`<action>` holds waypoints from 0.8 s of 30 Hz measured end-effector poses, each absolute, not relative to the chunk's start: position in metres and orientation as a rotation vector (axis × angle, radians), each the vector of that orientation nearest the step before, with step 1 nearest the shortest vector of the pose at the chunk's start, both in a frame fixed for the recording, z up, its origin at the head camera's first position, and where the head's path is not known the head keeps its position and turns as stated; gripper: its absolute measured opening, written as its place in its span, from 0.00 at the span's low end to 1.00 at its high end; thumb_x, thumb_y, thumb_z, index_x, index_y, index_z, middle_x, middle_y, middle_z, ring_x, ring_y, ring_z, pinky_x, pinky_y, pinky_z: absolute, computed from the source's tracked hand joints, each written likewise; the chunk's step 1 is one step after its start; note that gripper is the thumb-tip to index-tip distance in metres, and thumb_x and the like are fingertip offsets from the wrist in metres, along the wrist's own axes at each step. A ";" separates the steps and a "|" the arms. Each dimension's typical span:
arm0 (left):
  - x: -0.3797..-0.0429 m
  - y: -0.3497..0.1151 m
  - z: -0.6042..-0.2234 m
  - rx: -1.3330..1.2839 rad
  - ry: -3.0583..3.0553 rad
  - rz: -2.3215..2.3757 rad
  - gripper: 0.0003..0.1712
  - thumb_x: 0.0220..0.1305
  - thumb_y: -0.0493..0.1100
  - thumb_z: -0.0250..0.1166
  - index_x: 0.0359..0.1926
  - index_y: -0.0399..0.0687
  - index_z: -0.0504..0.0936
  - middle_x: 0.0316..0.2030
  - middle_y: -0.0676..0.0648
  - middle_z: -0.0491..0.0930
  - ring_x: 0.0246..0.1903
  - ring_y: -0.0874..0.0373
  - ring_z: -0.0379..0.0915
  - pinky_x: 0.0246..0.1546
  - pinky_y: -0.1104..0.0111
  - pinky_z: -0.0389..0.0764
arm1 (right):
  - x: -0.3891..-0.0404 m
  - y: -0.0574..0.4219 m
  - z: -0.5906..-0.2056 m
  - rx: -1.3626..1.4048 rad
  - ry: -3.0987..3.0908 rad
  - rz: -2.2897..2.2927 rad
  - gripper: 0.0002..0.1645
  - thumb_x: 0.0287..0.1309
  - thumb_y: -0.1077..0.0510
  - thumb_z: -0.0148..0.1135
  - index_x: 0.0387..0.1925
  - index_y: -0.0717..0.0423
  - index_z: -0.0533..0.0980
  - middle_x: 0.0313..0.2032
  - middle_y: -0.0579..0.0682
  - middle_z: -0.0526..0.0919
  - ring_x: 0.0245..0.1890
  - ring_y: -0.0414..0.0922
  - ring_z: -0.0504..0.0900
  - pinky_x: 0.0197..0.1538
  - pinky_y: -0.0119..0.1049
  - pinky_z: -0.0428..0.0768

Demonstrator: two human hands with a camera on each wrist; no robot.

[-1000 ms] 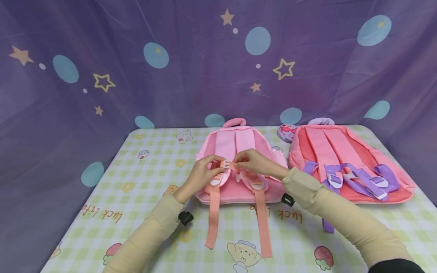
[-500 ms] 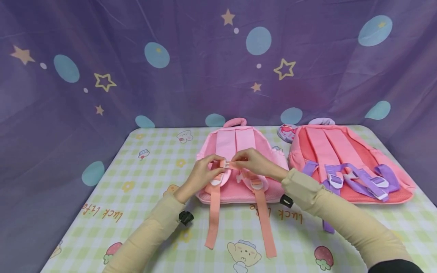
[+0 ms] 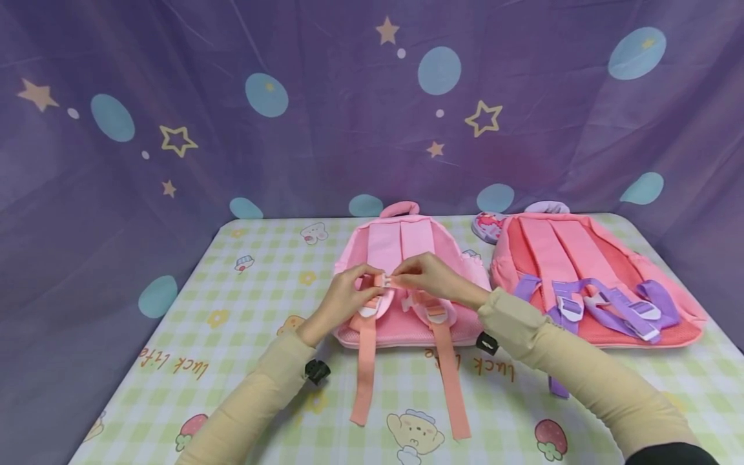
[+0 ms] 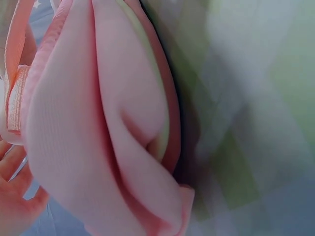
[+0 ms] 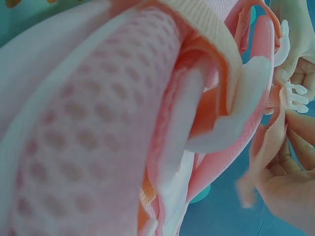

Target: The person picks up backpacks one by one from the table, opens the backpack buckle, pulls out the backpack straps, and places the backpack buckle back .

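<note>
A pink backpack (image 3: 407,329) lies with its strap side up on the table. Above its shoulder straps, a small white pronged buckle (image 5: 298,98) on orange webbing sits between both hands. My left hand (image 3: 340,298) pinches this buckle piece from the left with thumb and fingers. My right hand (image 3: 433,274) pinches the orange strap (image 5: 273,137) at the buckle's other side, and a short strap tail hangs from its fingers in the right wrist view. Another white clip piece (image 3: 409,301) lies by the right shoulder strap. In the left wrist view, the backpack's side (image 4: 69,118) hides much of the work.
A coral backpack (image 3: 587,278) with purple straps (image 3: 622,303) lies at the right, a small round purse (image 3: 488,226) beside its top. Two orange strap ends (image 3: 363,374) hang toward the front over the checkered tablecloth (image 3: 250,381). A purple curtain (image 3: 325,161) stands behind.
The right hand has shifted very slightly left, and the right hanging strap end has swung a little to the right. Both hands keep their hold at the buckle.
</note>
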State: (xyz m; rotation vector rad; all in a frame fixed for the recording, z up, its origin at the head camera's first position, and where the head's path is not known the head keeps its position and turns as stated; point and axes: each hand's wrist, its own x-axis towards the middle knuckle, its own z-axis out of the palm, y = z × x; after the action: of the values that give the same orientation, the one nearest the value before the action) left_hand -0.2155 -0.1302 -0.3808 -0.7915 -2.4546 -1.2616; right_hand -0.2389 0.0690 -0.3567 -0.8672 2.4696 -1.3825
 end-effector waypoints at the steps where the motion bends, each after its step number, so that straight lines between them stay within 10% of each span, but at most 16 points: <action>1: -0.216 -0.130 -0.381 -0.791 -2.456 -1.258 0.12 0.46 0.36 0.68 0.35 0.40 0.79 0.30 0.47 0.79 0.30 0.54 0.71 0.32 0.63 0.74 | -0.239 0.069 -0.357 -0.863 2.474 -1.379 0.10 0.54 0.61 0.58 0.37 0.61 0.80 0.30 0.50 0.81 0.24 0.40 0.74 0.31 0.31 0.74; 24: -0.216 -0.129 -0.384 -0.762 -2.502 -1.283 0.14 0.46 0.39 0.69 0.37 0.43 0.79 0.29 0.49 0.78 0.28 0.55 0.68 0.28 0.68 0.71 | -0.243 0.071 -0.364 -0.867 2.468 -1.419 0.09 0.52 0.63 0.59 0.35 0.64 0.80 0.27 0.52 0.81 0.20 0.39 0.72 0.25 0.28 0.71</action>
State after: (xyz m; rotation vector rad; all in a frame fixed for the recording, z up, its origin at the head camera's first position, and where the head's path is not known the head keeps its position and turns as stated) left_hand -0.2157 -0.1289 -0.3842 -0.7619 -2.5024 -1.2829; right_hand -0.2431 0.0712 -0.3638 -0.8665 2.4676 -1.4192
